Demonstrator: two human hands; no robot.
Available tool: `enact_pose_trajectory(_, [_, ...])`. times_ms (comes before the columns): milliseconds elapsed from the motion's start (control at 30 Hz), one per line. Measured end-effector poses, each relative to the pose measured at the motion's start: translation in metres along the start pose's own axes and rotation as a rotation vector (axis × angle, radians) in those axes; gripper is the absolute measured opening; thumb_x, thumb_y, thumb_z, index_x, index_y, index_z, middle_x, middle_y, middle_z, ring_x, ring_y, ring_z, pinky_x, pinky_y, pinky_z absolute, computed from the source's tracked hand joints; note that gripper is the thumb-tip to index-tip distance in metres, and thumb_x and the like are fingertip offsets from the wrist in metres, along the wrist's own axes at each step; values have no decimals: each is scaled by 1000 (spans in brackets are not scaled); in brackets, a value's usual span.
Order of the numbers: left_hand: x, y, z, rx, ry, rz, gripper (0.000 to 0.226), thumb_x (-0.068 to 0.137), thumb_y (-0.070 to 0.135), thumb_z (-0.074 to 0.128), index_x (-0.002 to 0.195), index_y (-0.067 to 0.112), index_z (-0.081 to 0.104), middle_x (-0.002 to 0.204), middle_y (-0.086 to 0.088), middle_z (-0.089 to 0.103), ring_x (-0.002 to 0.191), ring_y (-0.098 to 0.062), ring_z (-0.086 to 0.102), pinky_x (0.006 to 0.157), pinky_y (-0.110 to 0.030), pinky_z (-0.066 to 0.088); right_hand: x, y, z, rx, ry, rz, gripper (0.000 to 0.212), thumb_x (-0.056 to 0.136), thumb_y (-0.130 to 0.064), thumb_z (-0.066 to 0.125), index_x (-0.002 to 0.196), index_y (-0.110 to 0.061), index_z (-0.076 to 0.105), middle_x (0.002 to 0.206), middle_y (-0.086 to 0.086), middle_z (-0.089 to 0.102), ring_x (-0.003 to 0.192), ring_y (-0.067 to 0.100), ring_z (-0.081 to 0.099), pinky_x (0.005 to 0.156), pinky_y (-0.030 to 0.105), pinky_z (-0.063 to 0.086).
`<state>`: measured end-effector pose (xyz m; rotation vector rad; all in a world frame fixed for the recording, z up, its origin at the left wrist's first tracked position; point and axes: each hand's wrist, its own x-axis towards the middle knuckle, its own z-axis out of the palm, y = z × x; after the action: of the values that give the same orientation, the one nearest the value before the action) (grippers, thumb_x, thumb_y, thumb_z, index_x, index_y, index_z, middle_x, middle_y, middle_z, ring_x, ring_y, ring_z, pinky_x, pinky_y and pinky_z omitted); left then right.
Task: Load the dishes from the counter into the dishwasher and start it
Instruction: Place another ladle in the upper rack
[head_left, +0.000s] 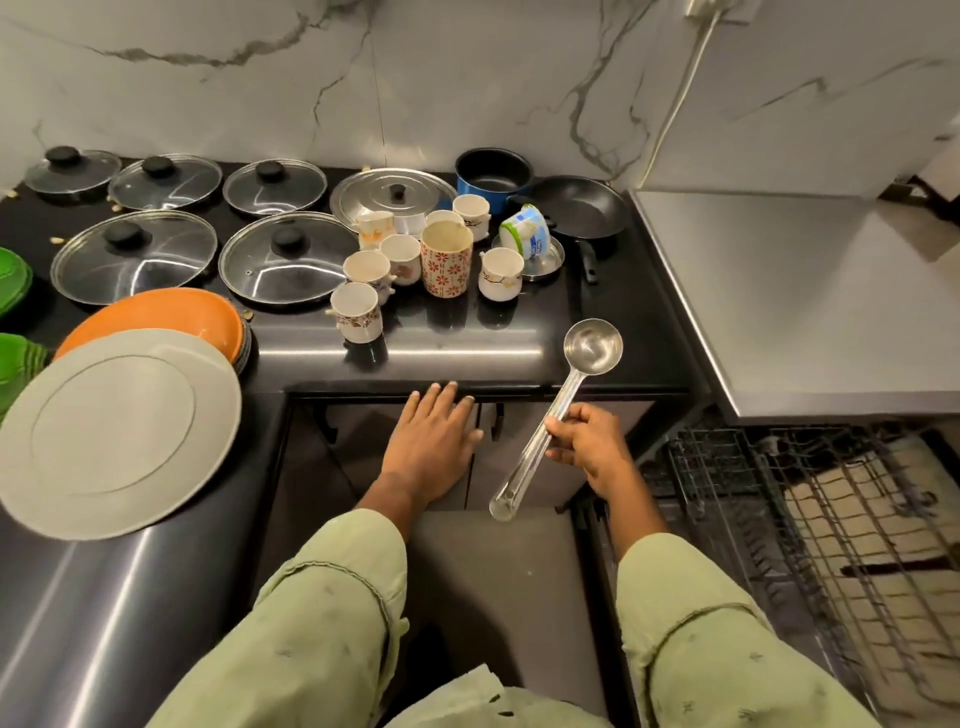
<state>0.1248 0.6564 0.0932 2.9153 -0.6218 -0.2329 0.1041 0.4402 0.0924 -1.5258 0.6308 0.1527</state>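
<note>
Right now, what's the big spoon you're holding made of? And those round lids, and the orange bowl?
The ladle in the right hand looks like polished steel: silvery and mirror-bright. The lids seem glass with metal rims and black knobs; you can see through them. The orange bowl is probably plastic, evenly coloured with a dull sheen, but that's a guess.

Left hand flat; right hand round ladle.

cut off or covered
green plates run off the left edge, the dishwasher rack off the right; the grey plate hides part of the orange bowl; the tub label is unreadable.
</note>
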Motion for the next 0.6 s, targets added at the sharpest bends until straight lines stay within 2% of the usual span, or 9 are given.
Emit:
enact_pose_trajectory(167, [-31, 52, 4, 1, -3, -21, 58, 106, 45, 30, 157, 20, 20, 166, -5, 12, 153, -22, 5, 124, -39, 1, -22, 19, -44, -23, -67, -9, 13, 89, 2, 65, 97, -8, 64, 83, 8, 67, 76, 21, 68, 63, 34, 57])
enact_pose_trajectory(267, [-57, 81, 12, 14, 12, -61, 57, 106, 43, 31, 157, 20, 22, 165, -7, 14, 153, -24, 7, 125, -41, 4, -36, 35, -70, -63, -111, 22, 2, 94, -8, 63, 96, -9, 64, 83, 7, 69, 73, 20, 69, 62, 33, 56])
enact_pose_trajectory(367, [-88, 116, 27, 28, -21, -74, 56, 106, 41, 30, 157, 20, 22, 165, -6, 14, 153, -24, 8, 125, -41, 5, -54, 55, -98, -81, -136, 30, 7, 95, -14, 63, 90, -9, 65, 79, 7, 69, 67, 17, 66, 59, 31, 54])
enact_pose_trajectory(500, [-123, 156, 47, 6, -13, -110, 57, 105, 42, 33, 157, 20, 22, 165, -6, 16, 153, -25, 10, 123, -41, 4, -86, 77, -129, -102, -170, 8, 12, 93, -6, 63, 82, -8, 62, 67, 3, 64, 52, 9, 62, 52, 25, 53])
enact_pose_trajectory(600, [-151, 183, 59, -8, -10, -138, 60, 105, 44, 34, 158, 21, 18, 165, -5, 14, 153, -25, 9, 123, -40, 3, -108, 94, -150, -94, -183, 6, 9, 91, -1, 64, 86, -8, 61, 68, 4, 63, 50, 9, 60, 52, 26, 54])
